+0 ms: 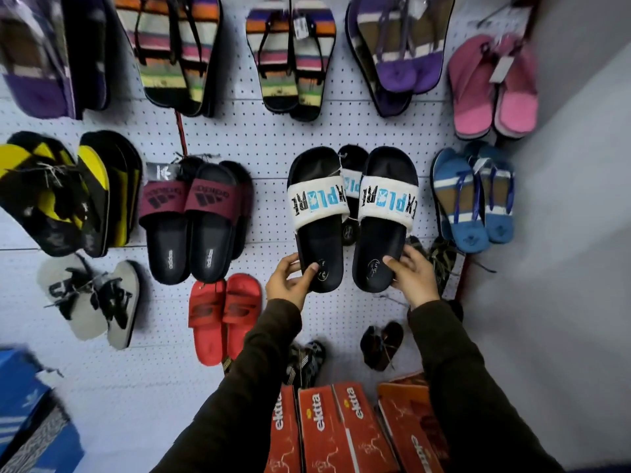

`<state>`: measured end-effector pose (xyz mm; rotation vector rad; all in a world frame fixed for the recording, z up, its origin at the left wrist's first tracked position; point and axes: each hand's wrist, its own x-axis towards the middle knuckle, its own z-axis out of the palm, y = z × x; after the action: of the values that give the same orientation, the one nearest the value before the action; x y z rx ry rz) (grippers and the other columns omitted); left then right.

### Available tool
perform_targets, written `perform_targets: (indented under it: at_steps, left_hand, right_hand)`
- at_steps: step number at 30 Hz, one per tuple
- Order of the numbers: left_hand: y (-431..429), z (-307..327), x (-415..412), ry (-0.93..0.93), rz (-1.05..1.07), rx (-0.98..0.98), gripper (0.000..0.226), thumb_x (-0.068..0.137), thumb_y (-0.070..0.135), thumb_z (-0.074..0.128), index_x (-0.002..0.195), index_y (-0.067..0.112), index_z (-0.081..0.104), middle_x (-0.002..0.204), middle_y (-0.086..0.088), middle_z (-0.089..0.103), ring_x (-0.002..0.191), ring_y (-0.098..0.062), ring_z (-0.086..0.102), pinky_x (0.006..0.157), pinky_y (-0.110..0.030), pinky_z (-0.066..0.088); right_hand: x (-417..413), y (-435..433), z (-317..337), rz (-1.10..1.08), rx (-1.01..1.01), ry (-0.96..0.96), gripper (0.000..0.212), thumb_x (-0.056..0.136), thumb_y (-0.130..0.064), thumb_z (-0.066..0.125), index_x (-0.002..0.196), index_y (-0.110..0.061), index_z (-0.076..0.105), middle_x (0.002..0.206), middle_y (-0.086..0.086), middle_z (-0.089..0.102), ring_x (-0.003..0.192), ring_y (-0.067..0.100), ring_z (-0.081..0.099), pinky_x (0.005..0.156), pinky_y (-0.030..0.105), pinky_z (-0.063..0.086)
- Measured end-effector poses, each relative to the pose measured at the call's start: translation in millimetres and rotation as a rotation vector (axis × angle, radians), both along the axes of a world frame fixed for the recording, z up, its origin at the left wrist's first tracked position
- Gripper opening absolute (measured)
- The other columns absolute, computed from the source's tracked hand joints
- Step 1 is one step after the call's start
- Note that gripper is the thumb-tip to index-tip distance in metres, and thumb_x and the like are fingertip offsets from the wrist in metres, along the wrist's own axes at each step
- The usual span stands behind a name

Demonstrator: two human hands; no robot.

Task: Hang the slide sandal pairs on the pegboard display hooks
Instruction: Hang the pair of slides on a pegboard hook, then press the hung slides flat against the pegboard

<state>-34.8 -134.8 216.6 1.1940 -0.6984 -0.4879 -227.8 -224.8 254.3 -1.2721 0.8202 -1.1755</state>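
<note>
A pair of black slide sandals with white EXPLORE straps is held up against the white pegboard (273,141), toes upward. My left hand (288,279) grips the heel of the left sandal (319,216). My right hand (411,276) grips the heel of the right sandal (384,216). Behind them, between the two, another sandal of the same design (351,186) hangs on the board. The hook itself is hidden by the sandals.
Other pairs hang all around: maroon-strapped black slides (194,220) to the left, red slides (223,319) below left, blue flip-flops (474,199) to the right, striped pairs above. Orange shoe boxes (327,428) stand below. A grey wall (563,199) closes the right side.
</note>
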Motion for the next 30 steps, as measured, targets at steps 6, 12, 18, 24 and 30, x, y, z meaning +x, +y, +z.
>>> perform_targets:
  at_steps: [6, 12, 18, 24, 30]
  left_hand:
    - [-20.0, 60.1, 10.5, 0.014, -0.015, -0.099, 0.027, 0.082, 0.013, 0.072, 0.105, 0.017, 0.058, 0.091, 0.004, 0.067, 0.071, -0.01, 0.066, 0.05, -0.016, 0.055]
    - [-45.4, 68.6, 29.8, 0.134, -0.04, 0.03, 0.029, 0.084, 0.009, 0.07, 0.106, 0.012, 0.053, 0.102, -0.012, 0.063, 0.089, -0.029, 0.063, 0.057, -0.031, 0.056]
    - [-62.0, 39.6, 36.3, 0.136, -0.051, 0.144, 0.029, 0.084, 0.008, 0.07, 0.108, 0.01, 0.056, 0.103, -0.012, 0.063, 0.081, -0.026, 0.062, 0.054, -0.027, 0.055]
    - [-74.0, 20.4, 34.0, 0.053, 0.082, 0.143, 0.045, 0.083, 0.009, 0.07, 0.125, 0.006, 0.055, 0.118, -0.015, 0.065, 0.09, -0.025, 0.062, 0.077, -0.035, 0.058]
    - [-89.3, 37.9, 29.9, -0.716, 0.355, -0.026, 0.056, 0.095, 0.029, 0.048, 0.148, 0.021, 0.032, 0.157, -0.006, 0.026, 0.147, -0.019, 0.024, 0.119, -0.028, 0.021]
  right_hand:
    - [12.9, -33.7, 54.8, 0.0, -0.079, -0.02, 0.05, 0.091, -0.001, 0.062, 0.139, -0.006, 0.051, 0.123, 0.018, 0.066, 0.107, 0.032, 0.065, 0.095, 0.047, 0.054]
    - [37.5, -65.4, 56.8, 0.077, 0.041, 0.065, 0.046, 0.092, -0.002, 0.061, 0.137, -0.006, 0.054, 0.11, 0.015, 0.066, 0.1, 0.032, 0.066, 0.085, 0.041, 0.053]
    - [51.6, -85.6, 22.8, 0.087, 0.16, 0.069, 0.048, 0.093, 0.0, 0.059, 0.139, -0.007, 0.05, 0.133, 0.021, 0.062, 0.116, 0.039, 0.063, 0.087, 0.043, 0.052]
    - [63.6, -92.0, 4.1, 0.026, -0.012, 0.205, 0.053, 0.092, -0.009, 0.063, 0.142, -0.008, 0.046, 0.141, 0.02, 0.057, 0.125, 0.036, 0.059, 0.106, 0.046, 0.047]
    - [68.2, -96.4, 14.7, -0.132, -0.772, 0.414, 0.059, 0.101, -0.046, 0.035, 0.156, -0.038, 0.017, 0.167, -0.012, 0.004, 0.154, 0.011, 0.016, 0.118, 0.035, 0.033]
